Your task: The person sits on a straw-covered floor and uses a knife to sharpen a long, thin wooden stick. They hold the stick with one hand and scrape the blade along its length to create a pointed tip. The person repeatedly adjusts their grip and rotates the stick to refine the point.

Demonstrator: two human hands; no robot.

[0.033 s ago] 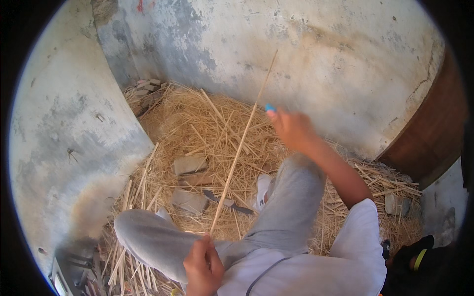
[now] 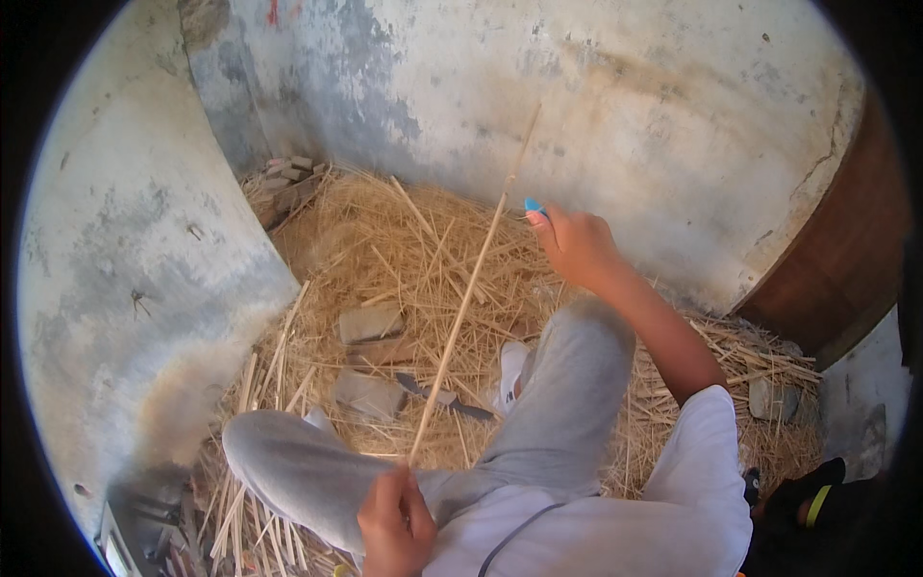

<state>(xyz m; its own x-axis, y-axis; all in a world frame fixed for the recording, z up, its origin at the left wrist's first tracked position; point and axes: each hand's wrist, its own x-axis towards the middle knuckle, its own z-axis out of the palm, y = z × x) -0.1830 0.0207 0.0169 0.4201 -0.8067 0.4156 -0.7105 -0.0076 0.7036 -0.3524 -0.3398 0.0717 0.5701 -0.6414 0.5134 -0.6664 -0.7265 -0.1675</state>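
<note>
1. Head view: I have one long pale strip (image 2: pixel 461 313) leading away from the body, leaning a little rightward. Its line crosses in front of the knife (image 2: pixel 469 411), which I take as my landmark.
2. Left hand (image 2: pixel 396 524): on the body side of the knife, fingers clenched on the strip's near end. From this grip the strip points outward, past the knife, far tip against the view of the wall (image 2: pixel 625 125).
3. Right hand (image 2: pixel 583 252): beyond the knife and to its right, just beside the strip's far half, apart from it. I judge that small sideways gap to be what matters. For the far half, this is the nearer hand; for the near end, the left.
4. Right grip: fingers curled in, blue piece (image 2: pixel 535 206) at the thumb. Pinched or worn, I cannot tell.
5. Strip: slight bump along the far half; joint or curl, too small for me to say.
6. My count: hands, two; strip in hand, one; blue piece, one; knife, one.
7. Beyond and left of the knife, one brick (image 2: pixel 370 322); just left, another block (image 2: pixel 368 392). Loose straw (image 2: pixel 385 216) all round the knife: too many stalks to count.
</note>
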